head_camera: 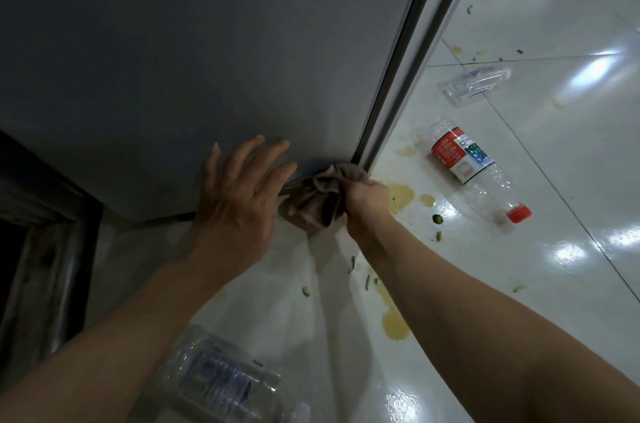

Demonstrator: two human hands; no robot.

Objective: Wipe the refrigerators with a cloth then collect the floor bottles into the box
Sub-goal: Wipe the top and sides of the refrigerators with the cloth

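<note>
A grey refrigerator (194,52) side panel fills the upper left. My left hand (239,194) lies flat with spread fingers on its bottom edge. My right hand (367,201) grips a bunched brownish cloth (318,194) and holds it against the lower corner of the panel. On the white tiled floor lie three clear plastic bottles: one with a red label and red cap (474,166), one with a blue-and-white label (474,83) farther back, and one with a blue label (221,381) near my left forearm.
Yellow spill stains (398,197) and small green scraps (438,218) dot the glossy floor (554,249). A dark metal frame (41,267) stands at the left. A light vertical strip (408,59) runs along the refrigerator's right edge.
</note>
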